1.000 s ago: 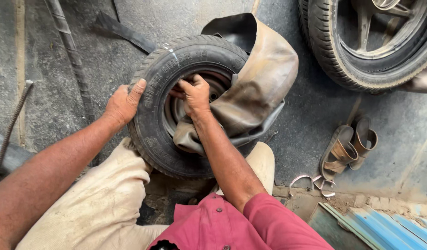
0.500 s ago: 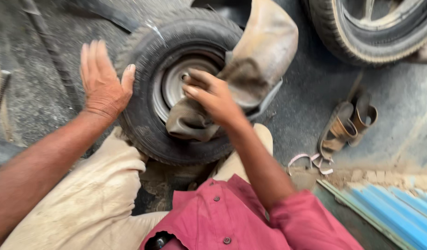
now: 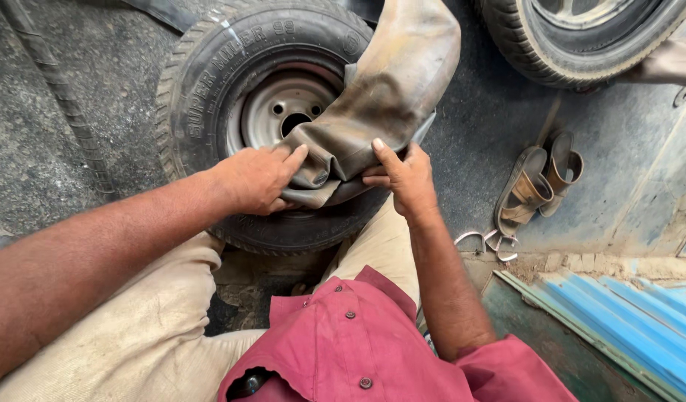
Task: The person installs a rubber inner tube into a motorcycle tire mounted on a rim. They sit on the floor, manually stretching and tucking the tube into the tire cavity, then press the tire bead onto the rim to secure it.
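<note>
Fingers [image 3: 294,158] of both hands pinching inner tube [image 3: 387,89] | tube half tucked in tyre [image 3: 209,67]

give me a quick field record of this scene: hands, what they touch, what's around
left hand: on the folded end of the inner tube, fingers over the tyre's lower sidewall
right hand: gripping the same tube end from the right
tyre: small black tyre on a grey steel rim, between the knees
tube: brown, limp, draped over the tyre's upper right
nearby: second wheel top right, pair of sandals, blue corrugated sheet
floor: dark concrete
</note>
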